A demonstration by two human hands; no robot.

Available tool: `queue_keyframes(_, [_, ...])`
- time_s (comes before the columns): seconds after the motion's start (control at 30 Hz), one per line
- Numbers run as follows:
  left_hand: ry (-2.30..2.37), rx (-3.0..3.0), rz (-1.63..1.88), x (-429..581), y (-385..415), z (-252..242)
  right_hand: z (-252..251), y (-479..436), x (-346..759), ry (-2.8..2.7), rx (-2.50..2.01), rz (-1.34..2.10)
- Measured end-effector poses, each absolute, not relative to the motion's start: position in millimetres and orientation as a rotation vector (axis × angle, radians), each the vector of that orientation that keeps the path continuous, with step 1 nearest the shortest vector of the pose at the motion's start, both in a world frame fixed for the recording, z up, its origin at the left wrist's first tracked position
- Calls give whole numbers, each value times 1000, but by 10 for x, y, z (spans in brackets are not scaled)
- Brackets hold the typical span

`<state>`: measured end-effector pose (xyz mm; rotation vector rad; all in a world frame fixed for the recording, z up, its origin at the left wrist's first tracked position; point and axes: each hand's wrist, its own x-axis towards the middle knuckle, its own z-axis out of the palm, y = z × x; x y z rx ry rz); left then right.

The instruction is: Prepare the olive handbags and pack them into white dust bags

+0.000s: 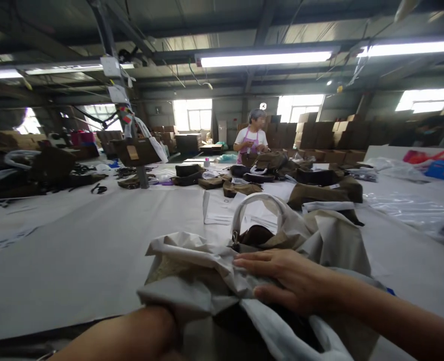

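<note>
A greyish-beige handbag (192, 296) lies in front of me on the white table, its sides crumpled. Its upright handle (261, 198) looks covered in pale wrapping, and a dark zipped opening (258, 234) shows below it. My right hand (282, 278) rests on top of the bag, fingers stretched out and pressing on the cloth. At the bag's lower left is my left hand (150, 323); its fingers are hidden by the bag's edge. Pale wrapped straps (270, 326) hang at the near side.
Several dark olive bags (244, 188) lie across the far side of the table (105, 255). White papers (222, 208) lie just behind my bag. A metal post (142, 176) rises at left. Plastic sheeting (413, 203) spreads at right. A person in a pink apron (252, 138) stands opposite.
</note>
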<state>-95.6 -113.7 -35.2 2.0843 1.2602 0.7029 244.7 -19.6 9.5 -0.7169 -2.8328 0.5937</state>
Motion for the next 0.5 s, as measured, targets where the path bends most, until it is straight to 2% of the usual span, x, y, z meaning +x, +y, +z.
queue_keyframes(0.13, [1284, 1726, 824, -922, -681, -548, 94, -263, 2426, -2829, -769, 452])
queue_keyframes(0.3, [1018, 1494, 1322, -443, -427, -319, 0, -282, 2365, -2678, -580, 307])
queue_keyframes(0.5, [384, 1301, 1034, 226, -417, -45, -244, -168, 2335, -2189, -761, 291])
